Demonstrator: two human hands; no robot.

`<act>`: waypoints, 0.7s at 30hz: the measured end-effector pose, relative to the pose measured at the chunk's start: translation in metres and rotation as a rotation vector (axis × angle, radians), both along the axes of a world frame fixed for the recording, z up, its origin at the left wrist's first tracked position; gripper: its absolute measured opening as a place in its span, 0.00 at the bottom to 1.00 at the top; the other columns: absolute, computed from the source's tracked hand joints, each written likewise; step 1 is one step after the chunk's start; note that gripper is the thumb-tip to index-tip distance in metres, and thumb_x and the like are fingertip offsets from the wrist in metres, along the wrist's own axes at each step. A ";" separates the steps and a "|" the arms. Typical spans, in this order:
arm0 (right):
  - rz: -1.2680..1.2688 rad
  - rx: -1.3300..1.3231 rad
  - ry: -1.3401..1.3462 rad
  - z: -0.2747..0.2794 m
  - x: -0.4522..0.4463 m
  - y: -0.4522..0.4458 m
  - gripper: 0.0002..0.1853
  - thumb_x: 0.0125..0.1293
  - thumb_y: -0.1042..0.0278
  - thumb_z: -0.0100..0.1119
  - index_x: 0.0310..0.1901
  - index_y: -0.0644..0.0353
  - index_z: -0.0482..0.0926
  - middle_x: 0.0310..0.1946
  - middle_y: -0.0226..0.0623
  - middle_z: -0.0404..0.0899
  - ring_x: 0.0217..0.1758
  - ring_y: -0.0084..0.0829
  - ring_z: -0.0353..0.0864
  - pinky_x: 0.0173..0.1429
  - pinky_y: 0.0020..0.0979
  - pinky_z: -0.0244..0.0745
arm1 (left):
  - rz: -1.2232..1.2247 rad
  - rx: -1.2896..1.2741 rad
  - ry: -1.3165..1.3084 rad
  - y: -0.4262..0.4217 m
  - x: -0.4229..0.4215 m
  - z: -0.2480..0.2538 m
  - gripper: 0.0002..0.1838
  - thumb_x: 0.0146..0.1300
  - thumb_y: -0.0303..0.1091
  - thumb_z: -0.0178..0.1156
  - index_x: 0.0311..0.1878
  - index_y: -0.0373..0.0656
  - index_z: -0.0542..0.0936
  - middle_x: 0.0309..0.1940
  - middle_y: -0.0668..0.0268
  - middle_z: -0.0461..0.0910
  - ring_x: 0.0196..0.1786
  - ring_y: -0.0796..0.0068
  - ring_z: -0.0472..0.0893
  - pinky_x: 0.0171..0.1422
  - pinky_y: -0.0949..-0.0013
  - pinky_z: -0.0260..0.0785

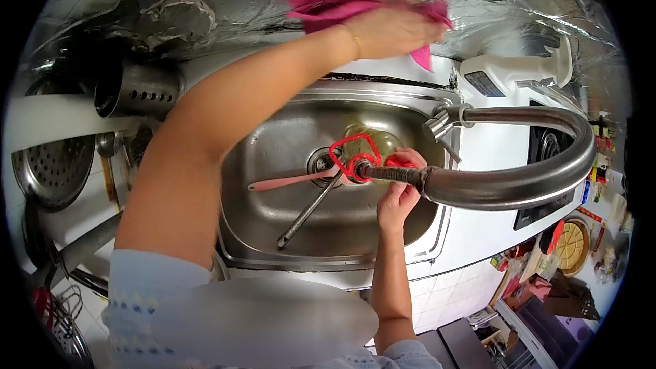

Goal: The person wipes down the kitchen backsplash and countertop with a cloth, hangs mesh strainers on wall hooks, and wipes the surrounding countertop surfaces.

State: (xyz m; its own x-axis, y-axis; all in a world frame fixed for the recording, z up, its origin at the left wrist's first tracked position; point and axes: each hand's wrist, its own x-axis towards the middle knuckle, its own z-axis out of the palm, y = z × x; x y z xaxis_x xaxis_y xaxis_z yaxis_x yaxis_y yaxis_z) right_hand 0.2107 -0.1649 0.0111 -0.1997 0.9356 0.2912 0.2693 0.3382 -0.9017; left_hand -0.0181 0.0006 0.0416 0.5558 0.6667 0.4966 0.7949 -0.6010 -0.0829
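Observation:
At the foil-covered wall behind the sink, my left hand (396, 31) is slightly blurred and presses a bright pink cloth (335, 12) that is bunched under and around the fingers. Down in the sink, my right hand (400, 195) has its fingers closed on a red plastic piece (398, 162), partly hidden by the fingers and the tap. Beside it is a see-through, yellowish container (383, 145) with a red frame-like part (355, 142) at its edge. A pink-handled utensil (287, 182) and a metal-handled utensil (311, 212) lie near the drain.
A curved metal tap (519, 195) reaches over the right side of the steel sink (239, 232). A white spray bottle (512, 68) lies at the back right, near a stove (547, 143). Leftward are a perforated metal holder (147, 89) and a hanging strainer (55, 164).

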 end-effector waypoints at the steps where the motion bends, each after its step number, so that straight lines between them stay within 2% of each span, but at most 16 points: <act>1: 0.000 0.005 -0.001 0.000 -0.001 0.001 0.20 0.67 0.54 0.47 0.43 0.68 0.71 0.46 0.45 0.69 0.51 0.36 0.70 0.57 0.34 0.64 | -0.045 0.176 0.167 0.008 0.003 -0.006 0.26 0.56 0.31 0.50 0.61 0.43 0.68 0.51 0.68 0.74 0.53 0.70 0.73 0.58 0.71 0.67; 2: 0.007 0.007 -0.003 0.001 -0.001 0.002 0.20 0.67 0.54 0.47 0.43 0.68 0.71 0.46 0.46 0.69 0.51 0.36 0.69 0.57 0.35 0.63 | -0.082 0.349 0.335 0.011 0.005 -0.014 0.26 0.56 0.32 0.49 0.61 0.42 0.68 0.48 0.69 0.75 0.53 0.71 0.73 0.59 0.69 0.67; 4: -0.025 -0.028 0.036 0.001 -0.005 0.002 0.21 0.66 0.53 0.48 0.43 0.68 0.71 0.45 0.46 0.69 0.51 0.37 0.69 0.58 0.35 0.63 | -0.026 0.094 0.365 -0.007 -0.019 -0.029 0.26 0.56 0.32 0.49 0.61 0.42 0.69 0.42 0.70 0.75 0.48 0.72 0.75 0.58 0.69 0.67; 6: -0.049 -0.058 0.085 -0.001 -0.003 0.003 0.22 0.66 0.52 0.49 0.42 0.68 0.71 0.45 0.46 0.69 0.51 0.37 0.69 0.58 0.36 0.63 | -0.086 0.152 0.145 -0.042 -0.057 -0.032 0.27 0.55 0.31 0.49 0.62 0.44 0.68 0.40 0.71 0.75 0.44 0.73 0.75 0.56 0.72 0.67; 7: -0.043 -0.063 0.067 -0.004 0.002 0.001 0.23 0.65 0.50 0.50 0.42 0.69 0.71 0.45 0.46 0.70 0.51 0.37 0.70 0.58 0.36 0.63 | 0.164 -0.158 0.263 -0.071 -0.063 -0.013 0.29 0.54 0.30 0.49 0.64 0.46 0.66 0.39 0.71 0.75 0.44 0.75 0.75 0.56 0.75 0.66; 8: -0.038 -0.061 0.047 -0.005 0.007 0.001 0.25 0.64 0.48 0.50 0.42 0.69 0.71 0.45 0.45 0.70 0.51 0.38 0.70 0.59 0.37 0.62 | 0.311 -0.142 0.626 -0.081 -0.068 -0.005 0.32 0.54 0.29 0.50 0.66 0.50 0.64 0.45 0.73 0.76 0.49 0.80 0.75 0.58 0.78 0.65; 9: -0.044 -0.054 0.048 -0.003 0.009 0.003 0.25 0.64 0.48 0.50 0.42 0.69 0.71 0.45 0.45 0.70 0.51 0.38 0.70 0.59 0.37 0.62 | 0.308 -0.133 0.626 -0.073 -0.065 0.002 0.32 0.54 0.29 0.50 0.66 0.50 0.64 0.45 0.73 0.76 0.49 0.80 0.75 0.58 0.78 0.65; 11: -0.030 -0.041 0.019 0.000 0.009 -0.002 0.26 0.63 0.46 0.51 0.42 0.68 0.71 0.44 0.45 0.70 0.51 0.39 0.70 0.58 0.37 0.62 | 0.151 0.203 0.370 -0.061 -0.062 0.016 0.32 0.54 0.29 0.50 0.66 0.51 0.63 0.55 0.76 0.72 0.56 0.84 0.72 0.61 0.80 0.63; 13: -0.072 -0.065 -0.007 -0.005 0.006 -0.004 0.28 0.62 0.44 0.50 0.42 0.68 0.71 0.44 0.46 0.71 0.51 0.39 0.70 0.58 0.38 0.62 | 0.134 0.313 0.320 -0.022 -0.033 0.038 0.32 0.54 0.30 0.50 0.66 0.50 0.63 0.62 0.77 0.67 0.61 0.85 0.68 0.63 0.78 0.62; 15: -0.110 -0.049 0.102 -0.008 -0.002 -0.005 0.28 0.63 0.42 0.49 0.42 0.67 0.71 0.43 0.46 0.71 0.51 0.40 0.70 0.58 0.38 0.62 | -0.020 0.371 -0.029 0.019 0.006 0.055 0.26 0.55 0.29 0.51 0.61 0.46 0.69 0.57 0.73 0.72 0.57 0.82 0.71 0.60 0.75 0.65; 16: -0.116 -0.047 0.102 -0.009 -0.007 -0.005 0.28 0.63 0.42 0.49 0.42 0.67 0.71 0.43 0.46 0.71 0.51 0.40 0.70 0.58 0.38 0.62 | -0.027 0.372 -0.031 0.023 0.011 0.044 0.26 0.55 0.29 0.51 0.61 0.46 0.69 0.57 0.73 0.72 0.57 0.82 0.71 0.60 0.75 0.65; 18: -0.088 -0.040 0.069 -0.008 -0.008 0.001 0.27 0.63 0.43 0.47 0.43 0.67 0.71 0.44 0.46 0.70 0.51 0.40 0.69 0.59 0.38 0.62 | 0.085 0.282 0.390 0.027 0.024 0.005 0.24 0.57 0.30 0.50 0.60 0.46 0.70 0.56 0.71 0.73 0.56 0.80 0.73 0.60 0.75 0.65; 21: -0.093 -0.062 0.090 -0.006 -0.005 0.001 0.25 0.64 0.47 0.48 0.43 0.66 0.71 0.46 0.46 0.70 0.51 0.40 0.69 0.59 0.37 0.62 | -0.014 0.139 0.277 -0.004 -0.012 -0.026 0.23 0.57 0.31 0.50 0.59 0.47 0.71 0.53 0.71 0.74 0.53 0.80 0.75 0.60 0.75 0.66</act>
State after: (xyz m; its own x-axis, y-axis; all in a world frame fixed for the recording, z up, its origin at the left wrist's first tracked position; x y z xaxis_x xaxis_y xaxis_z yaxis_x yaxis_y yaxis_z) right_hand 0.2057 -0.1638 0.0047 -0.0865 0.9655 0.2454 0.2140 0.2586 -0.9420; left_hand -0.0296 -0.0035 0.0154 0.6914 0.5944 0.4106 0.7223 -0.5795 -0.3773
